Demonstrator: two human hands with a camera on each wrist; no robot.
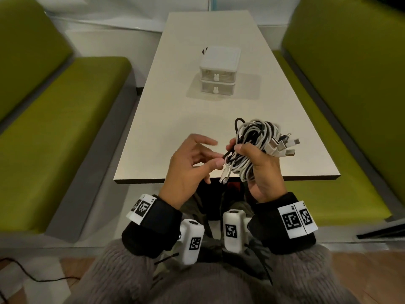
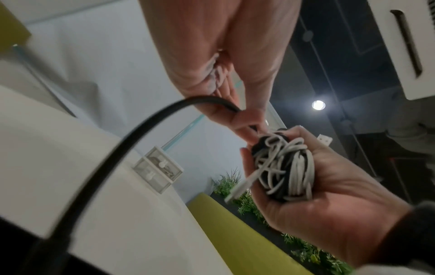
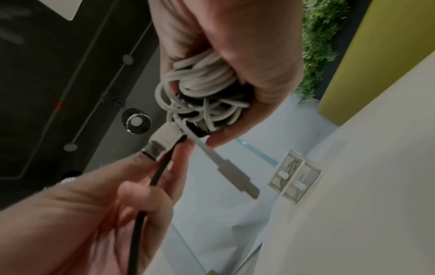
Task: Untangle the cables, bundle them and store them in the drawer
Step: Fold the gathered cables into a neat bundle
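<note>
- The right hand (image 1: 263, 170) grips a tangled bundle of white and black cables (image 1: 256, 141), fingers curled round its middle, held above the near end of the counter (image 1: 157, 132).
- The bundle's long axis runs from near-left to far-right as seen from the head camera. Its upper loops point away from the person, toward the drawer unit (image 1: 218, 72).
- Several USB plugs (image 1: 282, 145) stick out of the bundle's right side, pointing right, away from the left hand.
- One white plug end (image 1: 224, 176) hangs from the bundle's lower left, pointing down toward the counter's near edge.
- The left hand (image 1: 192, 163) sits just left of the bundle and pinches a black cable (image 2: 113, 154) between thumb and fingertips, right where it leaves the tangle. Its other fingers are loosely spread.
- In the left wrist view this black cable arcs away from the bundle and down toward the camera.
- The drawer unit is a small white two-tier box, well beyond the bundle, mid-counter. Both drawers are closed, with rabbit-shaped knobs facing the person.
- Green bench seats (image 1: 65, 119) flank the counter on both sides.
</note>
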